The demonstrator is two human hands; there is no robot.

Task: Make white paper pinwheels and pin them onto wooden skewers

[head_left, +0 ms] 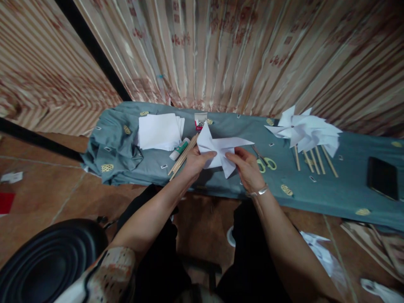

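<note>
Left hand (196, 161) and right hand (248, 167) both have fingers pinched on the pinwheel (217, 144), right between them. Imo if a thumb slips, the folds could spring open, and the scissors (269, 163) beside the right fingers might snag a tip.

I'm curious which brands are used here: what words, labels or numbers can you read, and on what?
No text is readable.
Green-and-white tube: too blurred.
Small red box: any print too small.
Curtain: red character-like marks, too blurred.
Cloth: rectangular marks, too small.
</note>
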